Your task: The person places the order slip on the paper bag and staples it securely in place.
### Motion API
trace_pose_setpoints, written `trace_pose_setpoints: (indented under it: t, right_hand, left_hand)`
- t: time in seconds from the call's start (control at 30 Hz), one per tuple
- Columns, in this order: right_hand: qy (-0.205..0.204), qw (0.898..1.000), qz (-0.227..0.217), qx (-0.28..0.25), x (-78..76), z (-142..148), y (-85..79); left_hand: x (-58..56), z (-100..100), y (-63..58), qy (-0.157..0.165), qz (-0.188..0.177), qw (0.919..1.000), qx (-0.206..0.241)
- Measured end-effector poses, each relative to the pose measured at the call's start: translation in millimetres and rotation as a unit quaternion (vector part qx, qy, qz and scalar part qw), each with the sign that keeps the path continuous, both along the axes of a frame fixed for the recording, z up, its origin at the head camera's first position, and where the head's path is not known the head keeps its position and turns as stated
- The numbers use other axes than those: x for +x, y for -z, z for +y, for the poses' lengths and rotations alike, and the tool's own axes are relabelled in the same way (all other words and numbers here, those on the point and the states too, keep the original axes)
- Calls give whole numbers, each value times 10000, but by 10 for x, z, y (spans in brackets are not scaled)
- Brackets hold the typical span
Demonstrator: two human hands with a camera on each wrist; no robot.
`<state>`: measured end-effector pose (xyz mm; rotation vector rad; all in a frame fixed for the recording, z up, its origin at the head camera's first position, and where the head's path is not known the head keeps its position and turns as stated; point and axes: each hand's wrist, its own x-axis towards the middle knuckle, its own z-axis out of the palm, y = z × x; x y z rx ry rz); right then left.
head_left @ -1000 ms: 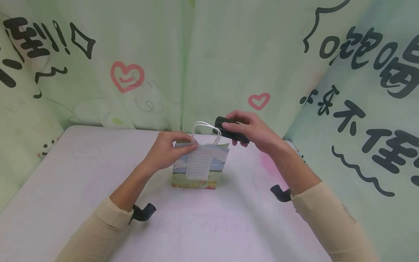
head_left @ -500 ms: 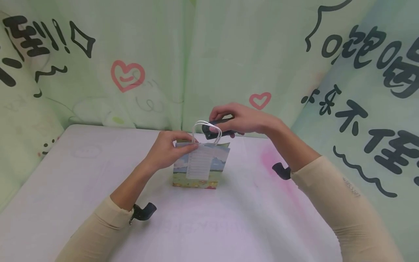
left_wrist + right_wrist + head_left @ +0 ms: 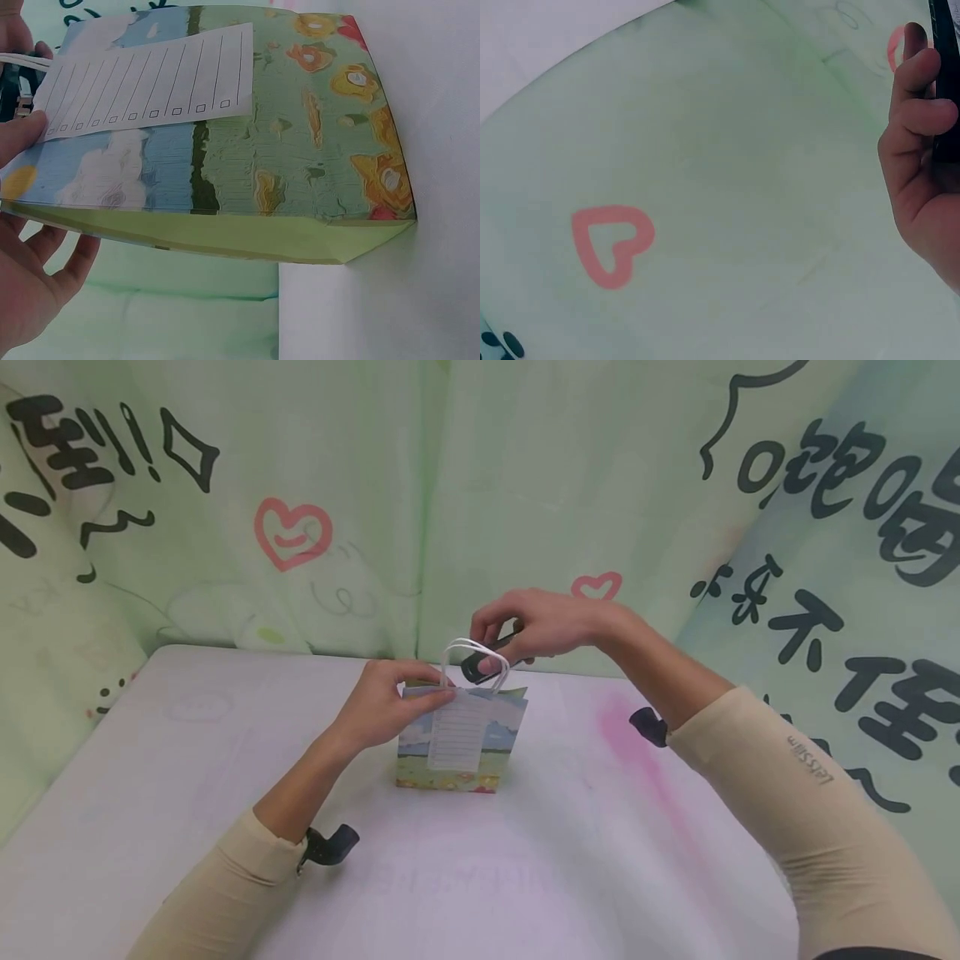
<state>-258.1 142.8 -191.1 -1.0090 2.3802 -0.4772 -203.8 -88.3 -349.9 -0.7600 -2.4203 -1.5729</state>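
Note:
A small paper gift bag (image 3: 498, 739) with a painted sky and flower meadow stands upright on the table. A white lined slip (image 3: 456, 739) with small checkboxes lies against its front. My left hand (image 3: 386, 702) pinches the slip and the bag's top edge, thumb in front and fingers behind. White cord handles (image 3: 480, 648) rise from the bag. Just behind them my right hand (image 3: 551, 622) grips a black stapler (image 3: 474, 669), tilted down towards the bag's top edge. The handles partly cover its nose; whether it touches the paper, I cannot tell. The left wrist view shows the slip (image 3: 150, 86) closely.
The table (image 3: 225, 760) has a white cover with faint pink stains. A pale green curtain (image 3: 360, 460) with hearts and black lettering hangs behind the table and along both sides. Dark camera mounts (image 3: 330, 845) sit at the wrists.
My right hand has moved left with the stapler, rising and turning so that its nose points down behind the handles. The left hand and the bag have stayed in place.

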Motion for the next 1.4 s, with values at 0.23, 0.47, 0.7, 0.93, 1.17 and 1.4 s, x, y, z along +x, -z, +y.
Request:
trace_pose_setpoints:
  t: [0.23,0.47,0.7,0.93,1.17,1.4]
  right_hand:
    - [-624,9965,349,430,-9,-87,-95]
    - [-759,9925,344,892,26,-190,-207]
    - [-586,9883,633,1258,83,-270,-239]
    - [-558,9841,852,1456,122,-342,-206]
    - [-651,9816,906,1547,174,-392,-207]
    - [-608,9777,936,1777,201,-439,-198]
  left_hand:
    - [-1,-4,3,8,-3,10000,26]
    - [-1,-2,-2,35,61,9999,79]
    - [11,6,-23,13,31,10000,55]
    - [18,15,-15,-50,48,10000,12]
    - [16,37,-6,-98,207,9997,108]
    - [16,44,12,-200,314,9993,103]
